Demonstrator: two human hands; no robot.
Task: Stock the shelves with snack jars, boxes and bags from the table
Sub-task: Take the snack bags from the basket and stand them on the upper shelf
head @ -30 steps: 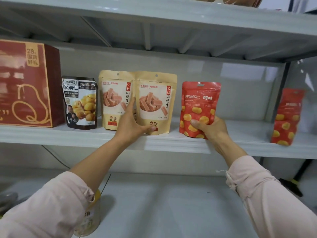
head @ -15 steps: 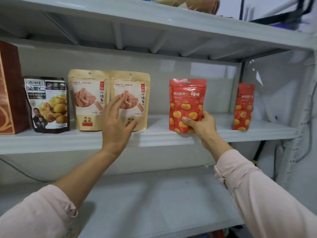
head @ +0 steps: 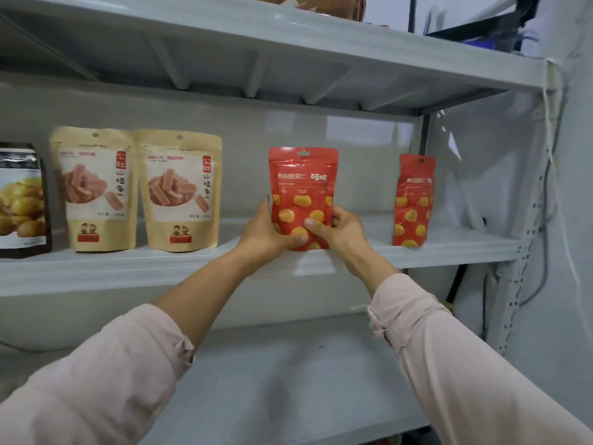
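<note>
Red foil pouch (head: 303,187) printed with yellow kernels stands upright, long axis vertical, at the grey metal shelf's (head: 128,268) front edge, clasped low between both grips: left grip (head: 261,232) curled round its left side, right grip (head: 341,231) round its right. Tan paper pouches (head: 179,191) stand apart leftward, a second red pouch (head: 414,200) rightward.

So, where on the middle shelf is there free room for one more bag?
Bare shelf lies between the held red bag and the far red bag, and right of that one. The gap beside the right tan bag holds the left hand. Leftward, bags stand crowded.
</note>
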